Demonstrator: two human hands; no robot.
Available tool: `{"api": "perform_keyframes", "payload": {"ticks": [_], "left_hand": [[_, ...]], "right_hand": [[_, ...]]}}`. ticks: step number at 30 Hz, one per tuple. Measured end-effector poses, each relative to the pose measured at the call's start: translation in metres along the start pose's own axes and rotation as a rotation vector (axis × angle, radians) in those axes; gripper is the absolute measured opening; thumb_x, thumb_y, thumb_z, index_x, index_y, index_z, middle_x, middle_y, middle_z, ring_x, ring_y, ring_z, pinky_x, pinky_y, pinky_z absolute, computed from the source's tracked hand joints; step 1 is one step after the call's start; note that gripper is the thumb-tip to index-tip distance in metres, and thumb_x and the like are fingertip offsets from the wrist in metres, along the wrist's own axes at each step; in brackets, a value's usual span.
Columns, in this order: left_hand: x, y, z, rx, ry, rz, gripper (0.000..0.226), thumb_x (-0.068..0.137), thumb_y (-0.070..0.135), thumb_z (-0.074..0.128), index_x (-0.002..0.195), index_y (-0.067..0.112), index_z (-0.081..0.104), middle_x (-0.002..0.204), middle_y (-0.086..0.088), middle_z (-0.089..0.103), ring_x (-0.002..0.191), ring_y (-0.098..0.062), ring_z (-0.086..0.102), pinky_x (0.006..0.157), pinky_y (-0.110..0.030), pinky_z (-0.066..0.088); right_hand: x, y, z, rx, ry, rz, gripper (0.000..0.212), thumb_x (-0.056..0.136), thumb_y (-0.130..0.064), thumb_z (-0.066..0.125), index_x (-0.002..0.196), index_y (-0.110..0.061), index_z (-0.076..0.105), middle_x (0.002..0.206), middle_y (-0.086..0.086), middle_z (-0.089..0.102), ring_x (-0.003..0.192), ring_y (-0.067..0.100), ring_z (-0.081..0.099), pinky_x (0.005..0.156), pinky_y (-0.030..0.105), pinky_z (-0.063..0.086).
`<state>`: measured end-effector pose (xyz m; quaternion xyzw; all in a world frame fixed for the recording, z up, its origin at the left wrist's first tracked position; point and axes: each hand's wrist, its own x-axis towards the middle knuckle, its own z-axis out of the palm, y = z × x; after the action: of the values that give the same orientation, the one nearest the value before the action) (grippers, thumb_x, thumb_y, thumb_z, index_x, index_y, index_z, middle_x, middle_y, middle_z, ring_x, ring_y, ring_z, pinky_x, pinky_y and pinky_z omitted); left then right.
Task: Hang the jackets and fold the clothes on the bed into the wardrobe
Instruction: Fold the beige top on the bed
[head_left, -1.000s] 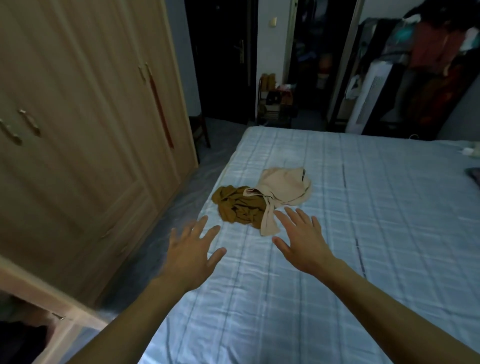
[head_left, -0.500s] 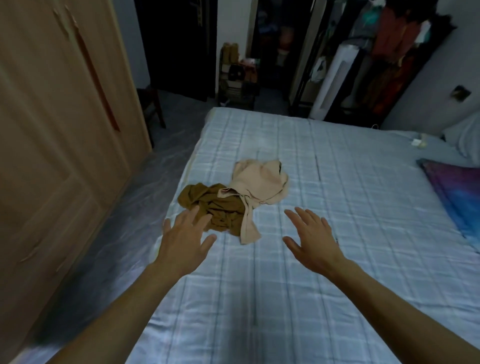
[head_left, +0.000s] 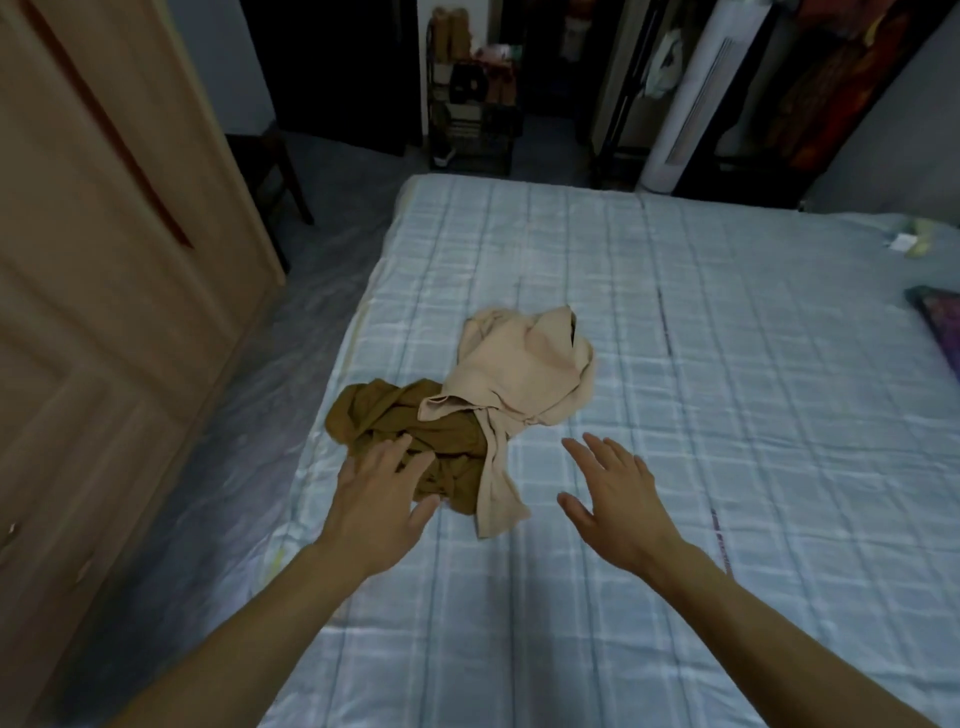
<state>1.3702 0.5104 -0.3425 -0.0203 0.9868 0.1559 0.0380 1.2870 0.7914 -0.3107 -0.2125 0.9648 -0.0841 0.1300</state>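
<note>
Clothes lie in one heap near the left edge of the bed (head_left: 727, 415), and we count two pieces. The brown garment (head_left: 395, 426) is crumpled into deep, soft folds on the side nearest the wardrobe (head_left: 104, 291). The beige garment (head_left: 524, 374) lies smoother and flatter, overlaps the brown one's right part, and sends one long, narrow strip down toward us.

We note the left hand (head_left: 382, 501) with fingers spread and straight, its fingertips over the near edge of the brown garment; we cannot tell whether they press the cloth. The right hand (head_left: 615, 496) is likewise spread, palm down, above bare sheet just right of the beige strip, gripping nothing.

The bed carries a pale blue quilted cover with a checked pattern of stitched lines, lightly wrinkled. The wardrobe stands left of the bed, of light wood with raised panels, its doors closed. The floor (head_left: 249, 415) between them shows a grey, glossy sheen. Beyond the foot of the bed stand a tall white column-shaped unit (head_left: 691, 104) and a dark cluttered rack (head_left: 467, 104). A dark purple cushion (head_left: 937, 327) sits at the right edge.
</note>
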Motion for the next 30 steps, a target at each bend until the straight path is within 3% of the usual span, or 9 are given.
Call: {"api": "perform_keyframes", "payload": {"ticks": [6,10,14,19,23,25,27,30], "left_hand": [[0.087,-0.033,0.044,0.006,-0.062,-0.027,0.052,0.085,0.05,0.042,0.117,0.021,0.069,0.132,-0.014,0.06,0.116,-0.035,0.06,0.09,-0.057,0.047],[0.141,-0.058,0.076,-0.052,-0.032,-0.025,0.055,0.087,0.049,0.04,0.126,0.02,0.065,0.132,-0.009,0.06,0.116,-0.032,0.057,0.095,-0.048,0.048],[0.188,-0.076,0.11,-0.065,-0.01,-0.072,0.059,0.087,0.052,0.034,0.131,0.024,0.062,0.14,-0.005,0.055,0.127,-0.026,0.05,0.105,-0.043,0.042],[0.226,-0.088,0.146,0.05,-0.128,0.01,0.049,0.092,0.044,0.047,0.141,0.043,0.047,0.151,-0.008,0.044,0.139,-0.027,0.039,0.112,-0.046,0.035],[0.23,-0.09,0.16,0.079,-0.109,-0.037,0.046,0.097,0.037,0.047,0.141,0.024,0.049,0.147,-0.002,0.048,0.134,-0.022,0.044,0.11,-0.041,0.036],[0.227,-0.09,0.157,0.067,-0.075,-0.022,0.048,0.096,0.036,0.037,0.137,0.018,0.053,0.14,-0.005,0.054,0.126,-0.023,0.052,0.106,-0.041,0.041],[0.224,-0.089,0.148,0.02,-0.039,0.011,0.053,0.094,0.036,0.03,0.134,0.015,0.056,0.135,-0.006,0.057,0.118,-0.023,0.056,0.1,-0.042,0.045],[0.216,-0.076,0.12,-0.103,0.091,0.054,0.04,0.094,0.028,0.041,0.12,0.01,0.065,0.12,-0.005,0.064,0.105,-0.019,0.06,0.092,-0.035,0.048]], "right_hand": [[0.103,0.015,0.054,0.054,-0.045,-0.068,0.065,0.097,-0.046,0.049,0.153,-0.025,0.024,0.16,0.003,0.025,0.147,0.025,0.022,0.118,0.047,0.023],[0.17,0.015,0.087,0.151,-0.035,-0.131,0.06,0.096,-0.041,0.052,0.15,-0.021,0.033,0.155,0.005,0.034,0.142,0.027,0.03,0.116,0.044,0.025],[0.232,0.01,0.118,0.267,0.002,-0.203,0.06,0.092,-0.049,0.037,0.142,-0.017,0.048,0.148,0.014,0.043,0.137,0.032,0.038,0.113,0.046,0.033],[0.283,0.002,0.163,0.185,-0.057,-0.35,0.055,0.092,-0.049,0.042,0.142,-0.027,0.048,0.159,0.013,0.027,0.148,0.033,0.019,0.118,0.048,0.023],[0.303,-0.004,0.182,0.072,-0.191,-0.423,0.054,0.098,-0.044,0.048,0.147,-0.027,0.039,0.165,0.004,0.007,0.151,0.024,0.002,0.12,0.044,0.011],[0.304,-0.008,0.182,0.092,-0.18,-0.426,0.055,0.097,-0.041,0.05,0.147,-0.02,0.04,0.164,0.004,0.014,0.15,0.023,0.009,0.12,0.043,0.014],[0.3,-0.01,0.176,0.184,-0.067,-0.436,0.053,0.093,-0.033,0.056,0.14,-0.011,0.047,0.156,0.009,0.032,0.142,0.027,0.03,0.115,0.043,0.027],[0.285,-0.013,0.156,0.267,0.077,-0.456,0.049,0.088,-0.028,0.057,0.133,-0.009,0.053,0.144,0.009,0.047,0.12,0.027,0.052,0.104,0.038,0.041]]}}
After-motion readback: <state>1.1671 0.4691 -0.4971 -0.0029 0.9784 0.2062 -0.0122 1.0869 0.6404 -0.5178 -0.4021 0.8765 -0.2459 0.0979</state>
